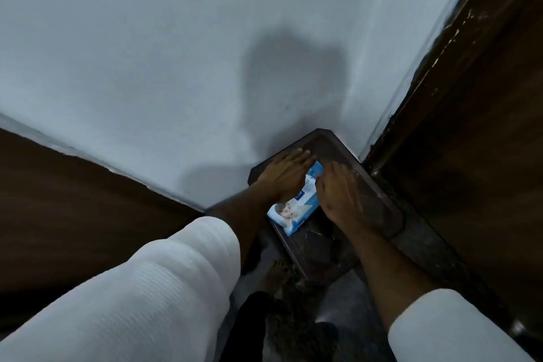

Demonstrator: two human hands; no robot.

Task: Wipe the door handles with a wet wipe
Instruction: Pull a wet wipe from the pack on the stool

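A blue and white pack of wet wipes [296, 210] lies on a small dark wooden stool [329, 250] in the corner of the room. My left hand [286, 175] rests flat on the pack's far left part, fingers stretched toward the wall. My right hand [338, 194] lies over the pack's right edge, fingers curled at its top near the opening. Whether a wipe is pinched there is hidden. No door handle is in view.
A pale wall [176, 67] fills the view ahead. A dark brown wooden door or frame [470, 126] stands at the right, another dark wooden panel [73, 214] at the left. My bare foot [273, 275] stands on the grey floor beside the stool.
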